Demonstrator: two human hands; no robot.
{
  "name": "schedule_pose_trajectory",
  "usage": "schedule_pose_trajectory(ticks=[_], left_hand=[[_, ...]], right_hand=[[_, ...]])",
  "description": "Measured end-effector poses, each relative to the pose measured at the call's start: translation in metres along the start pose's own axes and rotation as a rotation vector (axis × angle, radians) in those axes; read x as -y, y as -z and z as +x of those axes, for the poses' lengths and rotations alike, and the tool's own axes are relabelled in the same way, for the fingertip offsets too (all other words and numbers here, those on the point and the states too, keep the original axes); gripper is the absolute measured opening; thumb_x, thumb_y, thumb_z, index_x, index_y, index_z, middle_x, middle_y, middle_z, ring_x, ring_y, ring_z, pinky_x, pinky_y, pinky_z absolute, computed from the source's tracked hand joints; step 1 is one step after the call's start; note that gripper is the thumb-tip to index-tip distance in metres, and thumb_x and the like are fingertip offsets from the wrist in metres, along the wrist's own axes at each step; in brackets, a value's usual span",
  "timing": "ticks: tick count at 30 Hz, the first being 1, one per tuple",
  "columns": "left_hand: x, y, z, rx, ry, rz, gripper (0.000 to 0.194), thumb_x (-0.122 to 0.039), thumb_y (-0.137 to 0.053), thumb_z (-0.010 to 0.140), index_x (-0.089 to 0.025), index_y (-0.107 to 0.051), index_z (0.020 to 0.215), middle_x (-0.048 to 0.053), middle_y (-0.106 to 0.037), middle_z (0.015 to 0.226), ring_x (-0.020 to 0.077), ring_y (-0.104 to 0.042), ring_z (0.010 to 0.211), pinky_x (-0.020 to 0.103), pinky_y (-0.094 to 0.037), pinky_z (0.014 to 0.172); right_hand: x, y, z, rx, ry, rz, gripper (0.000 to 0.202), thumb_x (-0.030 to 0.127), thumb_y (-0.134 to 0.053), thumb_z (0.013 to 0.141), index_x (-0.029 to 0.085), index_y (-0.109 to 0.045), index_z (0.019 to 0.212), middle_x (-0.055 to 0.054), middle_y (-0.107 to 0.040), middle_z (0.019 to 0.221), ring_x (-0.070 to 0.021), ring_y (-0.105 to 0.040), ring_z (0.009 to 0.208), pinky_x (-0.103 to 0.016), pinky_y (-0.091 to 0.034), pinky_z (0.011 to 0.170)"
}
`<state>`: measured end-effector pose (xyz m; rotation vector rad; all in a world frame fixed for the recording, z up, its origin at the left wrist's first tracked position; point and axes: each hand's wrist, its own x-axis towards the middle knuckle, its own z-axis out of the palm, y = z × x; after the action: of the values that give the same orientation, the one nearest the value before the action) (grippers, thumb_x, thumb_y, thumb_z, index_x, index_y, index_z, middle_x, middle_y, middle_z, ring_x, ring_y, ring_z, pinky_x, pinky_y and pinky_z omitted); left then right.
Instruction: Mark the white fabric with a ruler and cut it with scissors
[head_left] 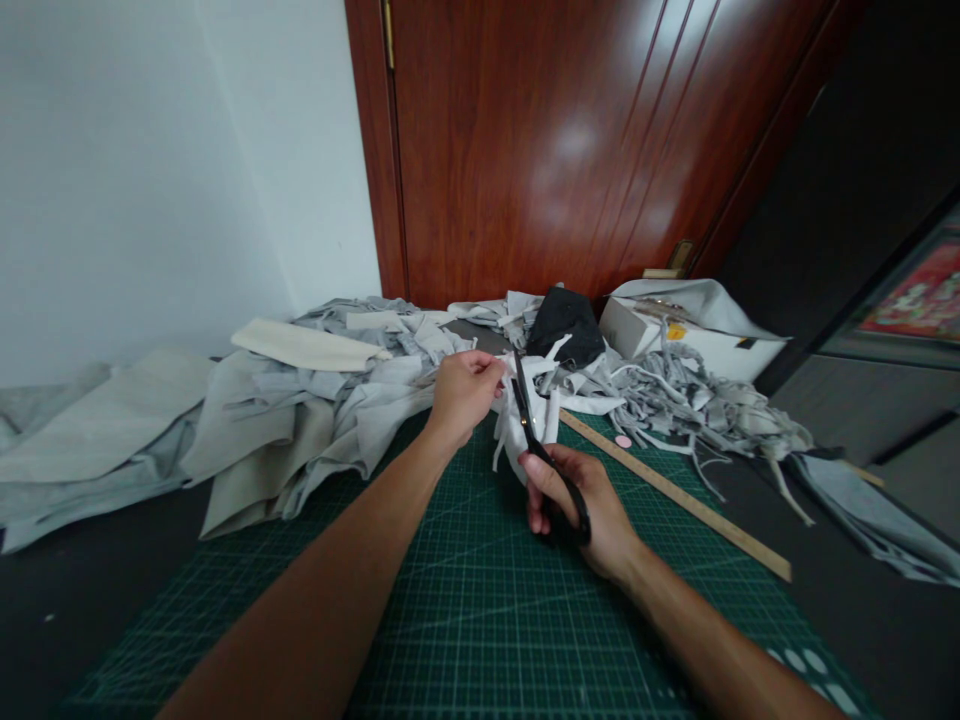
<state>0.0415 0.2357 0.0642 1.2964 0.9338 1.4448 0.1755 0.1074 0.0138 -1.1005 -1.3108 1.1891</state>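
My left hand [466, 396] pinches an edge of a white piece of fabric [514, 425] that hangs over the far part of the green cutting mat [480, 610]. Narrow strips stick out from this fabric. In my right hand [581, 500] is a pair of black-handled scissors [531, 430], my fingers through the handles. The blades point up and away, slightly parted, beside the pinched edge; whether cloth lies between them I cannot make out. Right of the white fabric, a wooden ruler [675, 492] lies slantwise on the mat.
Grey and cream fabric pieces [300, 400] are heaped at the left and back. A black cloth [566, 325] lies at the back, near a white box [697, 345]. Tangled grey fabric strips [697, 395] fill the right side. A pink disc [623, 441] lies by the ruler. Behind stands a wooden door [525, 150].
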Motion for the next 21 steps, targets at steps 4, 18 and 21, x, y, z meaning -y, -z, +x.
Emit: schedule_pose_trajectory(ticks=[4, 18, 21], left_hand=[[-0.005, 0.004, 0.003, 0.033, 0.077, -0.089, 0.005, -0.020, -0.072, 0.074, -0.016, -0.069, 0.071, 0.000, -0.063, 0.062, 0.0105, -0.054, 0.054, 0.023, -0.041, 0.053], [-0.001, -0.002, 0.001, -0.053, -0.124, 0.113, 0.026, -0.028, -0.063, 0.089, -0.020, -0.058, 0.065, -0.002, -0.054, 0.059, 0.0130, -0.048, 0.056, 0.025, -0.036, 0.055], [0.005, -0.003, 0.002, -0.068, -0.202, 0.215, 0.030, -0.030, -0.060, 0.093, -0.022, -0.055, 0.064, -0.002, -0.052, 0.059, 0.0149, -0.048, 0.058, 0.027, -0.034, 0.057]], right_hand=[[0.003, -0.001, -0.002, 0.016, 0.009, -0.019, 0.057, 0.073, -0.077, 0.083, 0.018, -0.063, 0.087, 0.003, -0.061, 0.052, -0.0123, -0.054, 0.042, -0.023, -0.041, 0.042], [0.003, -0.003, -0.003, 0.022, 0.017, -0.033, 0.065, 0.078, -0.079, 0.076, 0.018, -0.063, 0.095, 0.004, -0.061, 0.051, -0.0135, -0.054, 0.041, -0.024, -0.041, 0.042], [0.003, -0.003, -0.003, 0.017, 0.011, -0.032, 0.066, 0.078, -0.080, 0.074, 0.018, -0.063, 0.096, 0.004, -0.061, 0.051, -0.0137, -0.053, 0.040, -0.024, -0.039, 0.041]])
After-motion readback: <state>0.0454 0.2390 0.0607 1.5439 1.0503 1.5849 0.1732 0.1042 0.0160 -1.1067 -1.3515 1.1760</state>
